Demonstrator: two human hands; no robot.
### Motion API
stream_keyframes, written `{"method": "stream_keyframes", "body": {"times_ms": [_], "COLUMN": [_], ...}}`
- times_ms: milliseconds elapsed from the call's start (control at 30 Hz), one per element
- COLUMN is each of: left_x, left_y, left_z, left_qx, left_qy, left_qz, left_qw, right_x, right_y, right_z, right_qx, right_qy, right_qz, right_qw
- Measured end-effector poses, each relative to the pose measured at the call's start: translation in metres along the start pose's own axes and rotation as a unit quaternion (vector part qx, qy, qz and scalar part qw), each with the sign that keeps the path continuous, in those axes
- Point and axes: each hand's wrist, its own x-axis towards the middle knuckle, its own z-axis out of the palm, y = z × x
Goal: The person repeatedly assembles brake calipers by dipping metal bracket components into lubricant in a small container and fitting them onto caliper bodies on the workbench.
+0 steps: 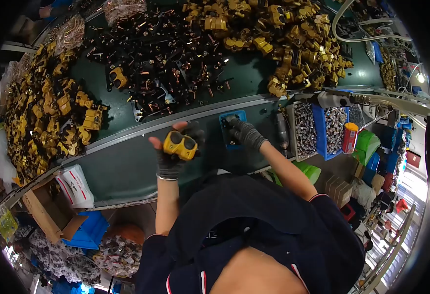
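Note:
My left hand (pixel 172 164), in a dark grey glove with bare fingertips, is closed round a gold brake caliper (pixel 180 145). Two round dark bores of the caliper face up. My right hand (pixel 246 134), gloved the same way, reaches into a small blue tray (pixel 243 115) on the green bench. Its fingers bend down over small dark parts in there, and what they pinch is too small to make out. Just right of that tray lies a dark cylindrical tool (pixel 283 130).
Gold calipers are heaped on the left (pixel 53 105) and right (pixel 298 44), with black levers and bolts (pixel 161 59) between. Bins of small metal parts (pixel 305 128) and a red-yellow can (pixel 350 137) stand rightward. A metal rail (pixel 215 107) crosses the bench; a cardboard box (pixel 43 210) sits lower left.

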Motion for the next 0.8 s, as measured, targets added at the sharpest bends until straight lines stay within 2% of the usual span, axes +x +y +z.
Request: {"method": "stream_keyframes", "body": {"times_ms": [33,100,133,167,233,267,300,367,433,500,533,567,633,800], "left_x": [-0.002,0.000,0.004,0.010,0.021,0.017,0.015,0.009,0.009,0.012,0.016,0.014,0.019,0.022], "left_y": [-0.008,-0.029,-0.030,-0.030,-0.034,-0.024,-0.019,-0.016,-0.023,-0.035,-0.037,-0.037,-0.029,-0.020], "left_z": [-0.020,-0.040,-0.016,0.008,0.047,0.035,0.013,-0.035,-0.035,-0.025,-0.026,-0.024,-0.008,0.010], "left_qx": [0.003,-0.164,-0.105,-0.109,-0.030,-0.005,-0.005,-0.004,-0.045,-0.030,-0.052,-0.055,-0.035,0.088], "left_qy": [-0.001,0.027,0.030,0.032,0.137,0.080,0.075,0.093,0.065,0.203,0.160,0.161,0.091,0.084], "left_qz": [0.003,-0.036,-0.014,-0.020,0.105,0.064,0.069,-0.069,-0.102,-0.041,-0.022,-0.022,0.038,0.066], "left_qw": [1.000,0.985,0.994,0.993,0.985,0.995,0.995,0.993,0.992,0.978,0.986,0.985,0.994,0.990], "right_x": [0.000,-0.004,-0.006,-0.012,-0.031,-0.035,-0.038,-0.042,-0.051,-0.060,-0.067,-0.072,-0.076,-0.071], "right_y": [0.000,0.002,0.002,0.004,0.006,0.012,0.018,0.015,-0.003,-0.029,-0.041,-0.049,-0.068,-0.105], "right_z": [-0.003,-0.005,-0.007,-0.010,-0.020,-0.022,-0.022,-0.020,-0.023,-0.039,-0.046,-0.048,-0.051,-0.053], "right_qx": [0.010,0.046,0.083,0.084,0.291,0.286,0.244,0.206,0.352,0.411,0.461,0.460,0.500,0.507], "right_qy": [-0.006,0.004,0.014,0.015,0.052,0.051,0.068,0.085,0.113,0.087,0.060,0.059,0.084,0.083], "right_qz": [0.002,0.006,0.016,0.023,0.027,0.027,0.018,0.005,0.046,0.049,0.054,0.057,0.019,-0.034], "right_qw": [1.000,0.999,0.996,0.996,0.955,0.957,0.967,0.975,0.928,0.906,0.884,0.884,0.862,0.857]}}
